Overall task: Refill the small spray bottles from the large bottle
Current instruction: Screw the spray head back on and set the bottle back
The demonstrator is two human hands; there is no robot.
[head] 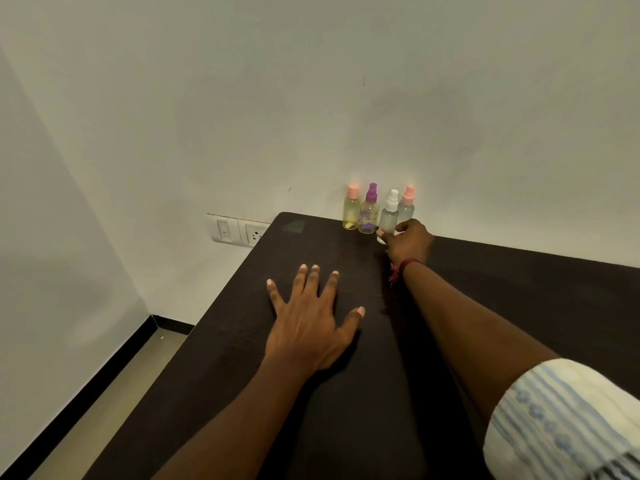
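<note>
A switch and socket plate (239, 230) sits on the wall just past the far left corner of the dark table (519, 289).

The left hand (311, 317) lies palm down on the table, inward from its left edge, fingers straight and spread wide, thumb out to the right. It holds nothing.

4 small spray bottles stand upright in a tight row at the table's far edge, against the wall and near the far left corner. From the left:
- The yellow bottle (351, 213) has a pink cap.
- The purple bottle (369, 216) has a purple sprayer and flower print, and touches or nearly touches the yellow one.
- The white-topped bottle (389, 216) is frosted and clear.
- The pink-topped bottle (407, 207) is frosted and sits slightly behind the white-topped one.

The right hand (408, 242) reaches across the table to the far edge. Its fingers are curled narrowly round the lower part of the white-topped bottle, forefinger across the front and thumb behind. A small white patch (380, 239) shows under the fingertips; I cannot tell what it is. A red thread (403, 266) circles the right wrist, and a striped white and blue sleeve (561, 420) covers the upper arm at the table's near right.
</note>
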